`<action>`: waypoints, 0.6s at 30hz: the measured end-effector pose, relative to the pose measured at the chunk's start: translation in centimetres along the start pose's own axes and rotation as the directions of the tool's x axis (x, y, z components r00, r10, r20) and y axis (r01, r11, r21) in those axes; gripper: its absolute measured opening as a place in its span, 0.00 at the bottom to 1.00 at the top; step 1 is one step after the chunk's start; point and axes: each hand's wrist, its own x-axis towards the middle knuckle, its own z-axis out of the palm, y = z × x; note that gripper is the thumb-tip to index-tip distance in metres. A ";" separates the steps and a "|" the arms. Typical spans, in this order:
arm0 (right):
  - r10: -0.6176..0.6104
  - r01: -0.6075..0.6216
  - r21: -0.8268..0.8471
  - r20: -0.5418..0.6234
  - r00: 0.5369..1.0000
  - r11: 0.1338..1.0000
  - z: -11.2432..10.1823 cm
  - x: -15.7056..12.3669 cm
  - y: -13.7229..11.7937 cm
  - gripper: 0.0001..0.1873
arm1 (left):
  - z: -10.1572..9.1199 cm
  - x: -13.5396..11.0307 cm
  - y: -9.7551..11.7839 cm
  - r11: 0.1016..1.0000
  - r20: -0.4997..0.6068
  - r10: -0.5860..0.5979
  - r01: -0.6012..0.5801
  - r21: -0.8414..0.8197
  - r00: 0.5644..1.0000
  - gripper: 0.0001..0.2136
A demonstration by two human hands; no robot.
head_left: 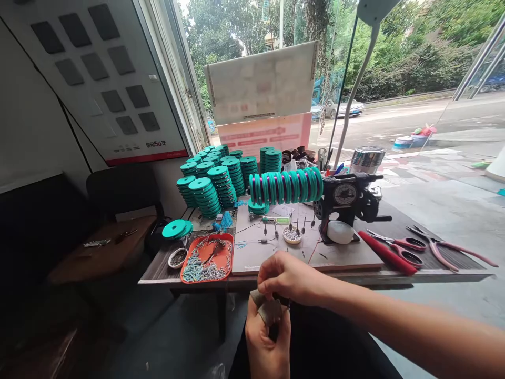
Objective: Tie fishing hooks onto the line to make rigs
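My left hand (267, 342) is closed low in front of the table edge, its fingers gripping a small greyish scrap (269, 309) that looks like folded paper or cloth. Just above it my right hand (290, 278) is closed in a pinch, fingertips pressed down onto the top of the same scrap. What else sits between the fingers is too small to make out. Both hands hover over my dark lap, just short of the wooden table (430, 273).
On the table stand stacks of teal spools (211, 184), a row of spools on a rod (286, 185), a black winding machine with dial (347, 202), an orange tray of small metal parts (207, 258), two small bowls (292, 235), red-handled scissors and pliers (410, 247). A dark chair (122, 192) stands left.
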 end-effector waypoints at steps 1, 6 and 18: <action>-0.011 0.011 0.008 0.004 1.000 1.000 0.0 0.0 0.0 0.03 | 0.0 0.0 -0.1 0.999 -0.018 0.026 -0.025 0.034 1.000 0.08; -0.050 0.046 0.073 0.052 0.997 0.996 -0.3 -0.9 -0.3 0.03 | 0.2 0.0 -0.4 1.000 -0.030 -0.018 0.018 -0.006 0.999 0.07; 0.018 0.018 0.275 -0.127 0.992 0.961 -1.5 -8.2 3.0 0.17 | 0.5 -0.8 -0.5 0.969 0.146 -0.140 0.165 -0.181 0.979 0.09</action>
